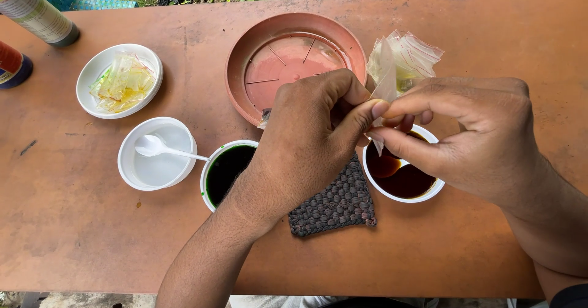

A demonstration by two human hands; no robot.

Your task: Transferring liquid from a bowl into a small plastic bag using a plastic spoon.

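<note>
centrally, both hands meet above the brown bench. the left hand and the right hand each pinch the same small clear plastic packet between thumb and fingertips; the packet rises crumpled above the fingers, over the white cup of dark brown liquid. a dark woven mat lies under the left hand, touching that cup. just left of the mat stands a white cup of dark green liquid. further left, a white cup holds a white plastic spoon. a white dish at far left holds used clear packets. a terracotta-coloured saucer sits at the far side, behind the hands.
</note>
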